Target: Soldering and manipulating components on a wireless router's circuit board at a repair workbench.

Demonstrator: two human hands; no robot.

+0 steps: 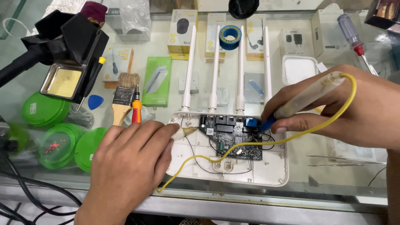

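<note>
Router (pixel 233 166): sits open on the glass counter (pixel 325 183), cover already off, board (pixel 233 137) bare, nothing closed back up.
Right hand (pixel 333 108): we're gripping a pen-like iron (pixel 300 98) with a yellow lead, tip at the board's right edge.
Left hand (pixel 129 166): loose, fingers resting on the shell's left edge.

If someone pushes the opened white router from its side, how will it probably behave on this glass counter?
The router would probably slide easily, since its smooth plastic shell lies flat on the glass counter. It looks light: a thin shell with one small circuit board. Its four upright antennas may wobble. The left hand pressing its edge likely steadies it.
</note>
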